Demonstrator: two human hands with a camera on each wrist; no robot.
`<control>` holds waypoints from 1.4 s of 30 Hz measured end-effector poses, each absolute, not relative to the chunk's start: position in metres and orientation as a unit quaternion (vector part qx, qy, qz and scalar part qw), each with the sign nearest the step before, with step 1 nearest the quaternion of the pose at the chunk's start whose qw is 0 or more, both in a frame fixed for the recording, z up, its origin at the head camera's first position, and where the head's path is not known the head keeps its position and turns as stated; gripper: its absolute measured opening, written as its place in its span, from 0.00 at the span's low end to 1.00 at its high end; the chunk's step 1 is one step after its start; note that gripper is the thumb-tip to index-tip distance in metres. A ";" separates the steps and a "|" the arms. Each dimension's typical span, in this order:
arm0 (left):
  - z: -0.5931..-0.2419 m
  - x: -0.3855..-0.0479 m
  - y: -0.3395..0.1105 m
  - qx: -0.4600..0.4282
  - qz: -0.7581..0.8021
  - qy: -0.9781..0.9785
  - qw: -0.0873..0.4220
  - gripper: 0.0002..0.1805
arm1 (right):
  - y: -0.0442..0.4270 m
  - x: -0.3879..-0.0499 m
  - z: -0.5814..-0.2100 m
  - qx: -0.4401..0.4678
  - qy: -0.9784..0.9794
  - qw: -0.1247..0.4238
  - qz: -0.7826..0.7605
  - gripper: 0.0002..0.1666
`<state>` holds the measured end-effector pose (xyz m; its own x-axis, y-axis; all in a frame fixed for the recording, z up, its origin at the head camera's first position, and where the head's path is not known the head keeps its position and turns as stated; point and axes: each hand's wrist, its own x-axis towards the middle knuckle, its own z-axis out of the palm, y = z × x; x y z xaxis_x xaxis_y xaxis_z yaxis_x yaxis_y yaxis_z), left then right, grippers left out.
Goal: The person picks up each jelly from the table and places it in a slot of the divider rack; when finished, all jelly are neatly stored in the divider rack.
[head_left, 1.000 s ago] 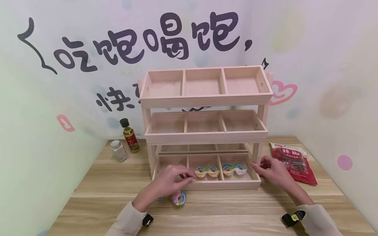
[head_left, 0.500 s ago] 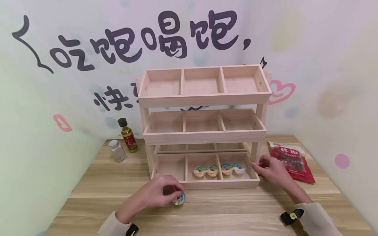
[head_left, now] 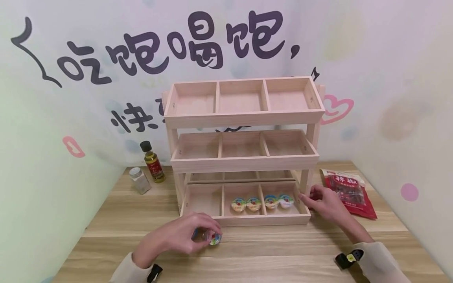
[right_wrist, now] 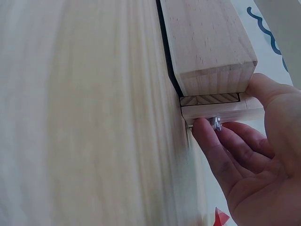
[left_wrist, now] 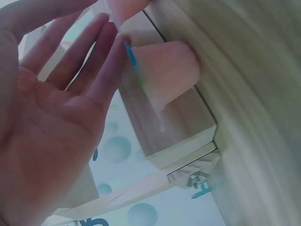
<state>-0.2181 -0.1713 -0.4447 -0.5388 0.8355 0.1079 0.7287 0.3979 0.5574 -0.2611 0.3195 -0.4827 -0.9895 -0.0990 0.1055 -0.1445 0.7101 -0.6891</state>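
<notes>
A three-tier wooden rack (head_left: 244, 120) stands on the table, each tier split into three compartments. In front of it, my left hand (head_left: 182, 234) pinches a jelly cup (head_left: 214, 237) with a printed lid between thumb and fingers. A second jelly cup (left_wrist: 169, 70), mostly hidden behind that hand in the head view, sits beside it. The bottom tier's middle compartment holds two jelly cups (head_left: 238, 204); two more cups (head_left: 271, 202) lie in its right compartment. My right hand (head_left: 327, 204) grips the rack's lower right side, fingers near a metal bolt (right_wrist: 216, 123).
A white-capped jar (head_left: 140, 181) and an oil bottle (head_left: 153, 165) with a black cap stand left of the rack. To its right lies a red bag (head_left: 350, 192) of dried chillies. A printed wall rises behind the table (head_left: 269, 257).
My left hand has moved down and left from the bottom tier to the jelly cups on the table and taken hold of one. The right hand keeps its grip on the rack.
</notes>
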 end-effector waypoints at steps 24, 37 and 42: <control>-0.459 -0.210 -0.150 0.413 0.327 0.837 0.149 0.25 | 0.321 -0.263 -0.484 0.072 -0.927 0.035 0.366 0.23; -0.459 -0.210 -0.148 0.416 0.306 0.852 0.083 0.21 | 0.320 -0.263 -0.485 0.073 -0.927 0.038 0.366 0.20; -0.454 -0.211 -0.148 0.411 0.301 0.858 0.061 0.22 | 0.321 -0.263 -0.485 0.071 -0.926 0.035 0.369 0.21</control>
<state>-0.2106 -0.1484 -0.4537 -0.6551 0.7419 0.1426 0.6684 0.4812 0.5672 -0.2634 0.3207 -0.4846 -0.9874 -0.1067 0.1167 -0.1577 0.7181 -0.6778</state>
